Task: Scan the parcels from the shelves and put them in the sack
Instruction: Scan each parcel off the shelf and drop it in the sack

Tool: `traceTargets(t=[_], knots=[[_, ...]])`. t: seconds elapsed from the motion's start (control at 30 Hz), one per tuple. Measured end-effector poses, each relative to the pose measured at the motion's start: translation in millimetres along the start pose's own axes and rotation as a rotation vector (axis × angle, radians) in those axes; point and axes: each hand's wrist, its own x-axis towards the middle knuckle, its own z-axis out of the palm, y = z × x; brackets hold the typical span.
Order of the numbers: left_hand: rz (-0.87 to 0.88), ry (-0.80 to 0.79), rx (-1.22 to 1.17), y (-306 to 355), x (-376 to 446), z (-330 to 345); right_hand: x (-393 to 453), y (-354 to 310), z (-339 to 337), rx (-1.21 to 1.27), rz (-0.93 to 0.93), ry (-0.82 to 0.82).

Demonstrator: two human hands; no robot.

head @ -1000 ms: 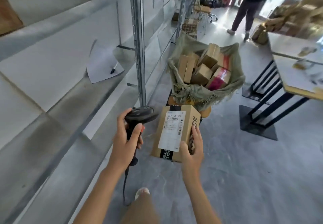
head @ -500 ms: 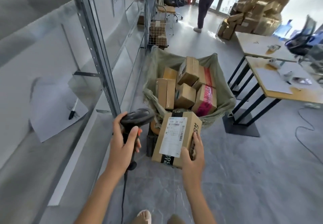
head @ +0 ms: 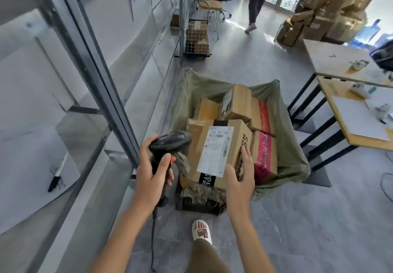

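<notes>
Head view shows you have stepped up to the sack (head: 289, 157): your right hand (head: 239, 180) grips the box (head: 214, 151) now over its near edge, your left hand (head: 152, 167) clutches the scanner (head: 170, 143). Releasing it looks next.

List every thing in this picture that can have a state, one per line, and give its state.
Left hand: grips the scanner.
Scanner: held upright, cable hanging down.
Right hand: holds the parcel by its near right corner.
Parcel: sealed, label up, above the sack's near edge.
Sack: open, partly filled with boxes.
Marker: lying on the shelf, capped.
</notes>
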Motion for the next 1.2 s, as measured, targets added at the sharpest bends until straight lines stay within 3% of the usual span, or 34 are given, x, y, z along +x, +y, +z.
traceTargets(t=[0.27,0.33,0.43,0.57,0.8,0.93,1.2], knots=[[-0.016,0.199,0.035,2,79,36,197,-30,64,-0.122,-0.065,-0.072],[-0.040,0.243,0.052,1,93,45,246,-15,86,-0.437,-0.078,-0.096],[-0.091,0.291,0.091,-12,102,54,297,28,114,-0.944,-0.056,-0.306],[-0.173,0.350,0.089,-32,107,65,323,66,118,-0.990,-0.001,-0.360],[-0.228,0.382,0.096,-44,110,73,326,69,108,-1.026,-0.069,-0.398],[-0.194,0.440,0.075,-36,95,63,294,47,130,-0.966,-0.298,-0.435],[-0.137,0.801,0.139,-14,-23,17,136,8,188,-0.768,-0.705,-0.929]])
